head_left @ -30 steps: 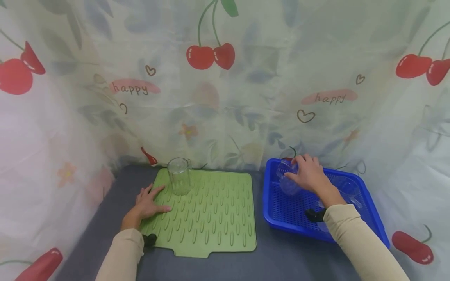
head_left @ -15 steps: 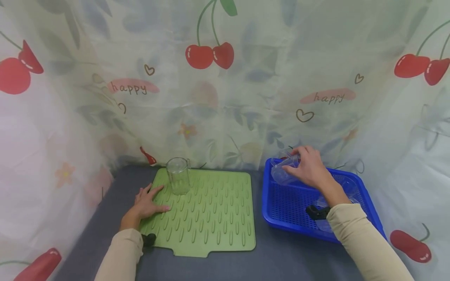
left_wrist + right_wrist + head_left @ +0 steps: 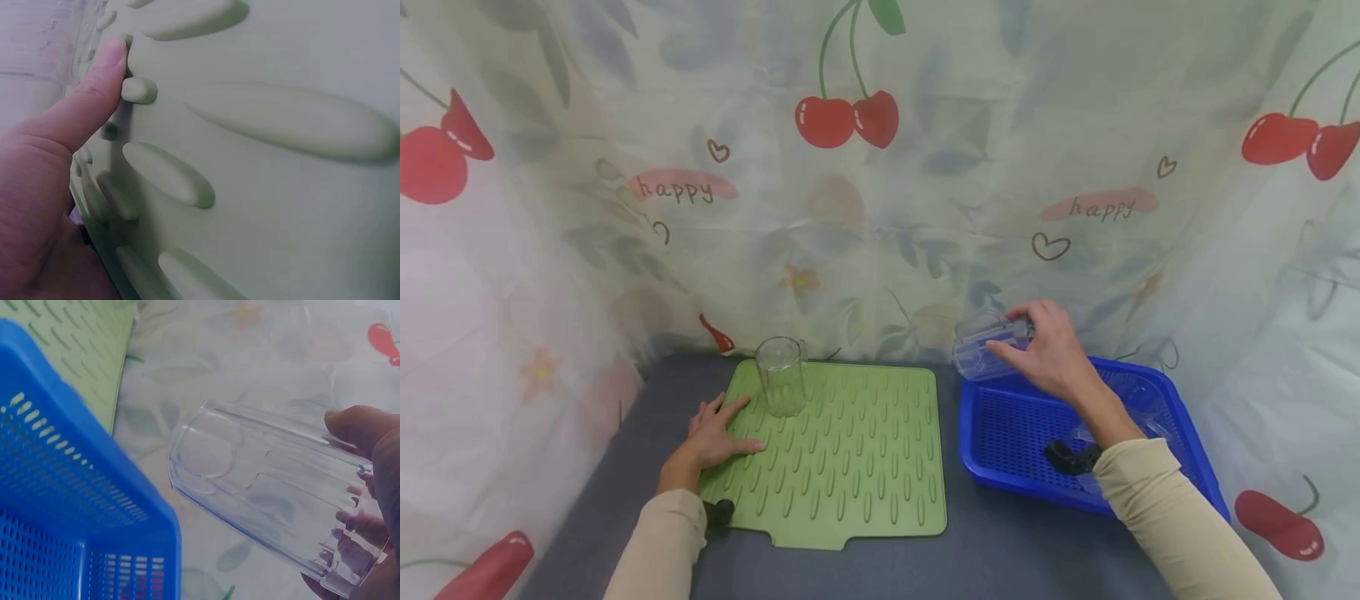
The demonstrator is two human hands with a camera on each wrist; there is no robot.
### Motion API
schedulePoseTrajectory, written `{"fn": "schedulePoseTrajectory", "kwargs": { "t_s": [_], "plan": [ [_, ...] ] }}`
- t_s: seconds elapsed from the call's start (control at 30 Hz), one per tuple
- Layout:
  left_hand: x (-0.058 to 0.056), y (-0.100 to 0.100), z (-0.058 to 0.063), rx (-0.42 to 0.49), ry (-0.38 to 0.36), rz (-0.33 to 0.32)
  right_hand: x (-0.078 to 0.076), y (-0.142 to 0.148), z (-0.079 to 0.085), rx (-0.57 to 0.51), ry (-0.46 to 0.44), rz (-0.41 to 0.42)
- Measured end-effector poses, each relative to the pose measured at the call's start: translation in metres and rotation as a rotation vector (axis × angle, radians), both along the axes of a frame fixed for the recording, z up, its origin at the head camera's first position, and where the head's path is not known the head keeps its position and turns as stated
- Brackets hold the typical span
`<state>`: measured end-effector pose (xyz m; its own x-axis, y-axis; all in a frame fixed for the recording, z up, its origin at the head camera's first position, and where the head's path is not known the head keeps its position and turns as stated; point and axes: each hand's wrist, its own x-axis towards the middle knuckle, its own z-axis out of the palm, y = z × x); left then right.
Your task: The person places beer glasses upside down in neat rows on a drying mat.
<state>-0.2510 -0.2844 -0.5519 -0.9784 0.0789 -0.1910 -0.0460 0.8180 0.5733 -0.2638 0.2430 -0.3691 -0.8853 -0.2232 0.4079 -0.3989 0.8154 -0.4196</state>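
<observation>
Blue basket (image 3: 972,467): clear vessels (image 3: 1138,396) inside
Green mat (image 3: 857,450): standing mug (image 3: 782,379), left hand (image 3: 710,437) spread nearby
Right hand (image 3: 1051,354): pinches clear cup (image 3: 262,487), now higher, farther left

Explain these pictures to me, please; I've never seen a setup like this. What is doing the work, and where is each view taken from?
There is no machine here: a person works with two bare hands. The head view comes from a camera worn on the head, looking forward and down. The other two current views come from cameras on the left and right wrists, each close to its hand.

On the dark table lie a ridged green mat, with a clear mug standing on it, and a blue basket holding other clear pieces.

The left hand rests at the mat's left edge. The right hand holds a clear cup, tilted, by the basket's far left corner.
</observation>
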Motion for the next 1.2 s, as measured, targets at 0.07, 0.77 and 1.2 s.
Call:
{"fn": "schedulePoseTrajectory", "kwargs": {
  "t_s": [0.07, 0.77, 1.2],
  "plan": [
    [0.0, 0.001, 0.0, 0.005, -0.001, 0.001, 0.001, -0.002, 0.002, -0.03, 0.008, 0.002],
    [-0.001, -0.001, -0.001, 0.01, -0.013, -0.004, -0.005, -0.043, -0.033, -0.356, -0.028, 0.118],
    [-0.003, -0.001, 0.001, 0.001, -0.015, -0.011, -0.009, -0.065, -0.062, -0.594, -0.174, 0.08]
  ]
}}
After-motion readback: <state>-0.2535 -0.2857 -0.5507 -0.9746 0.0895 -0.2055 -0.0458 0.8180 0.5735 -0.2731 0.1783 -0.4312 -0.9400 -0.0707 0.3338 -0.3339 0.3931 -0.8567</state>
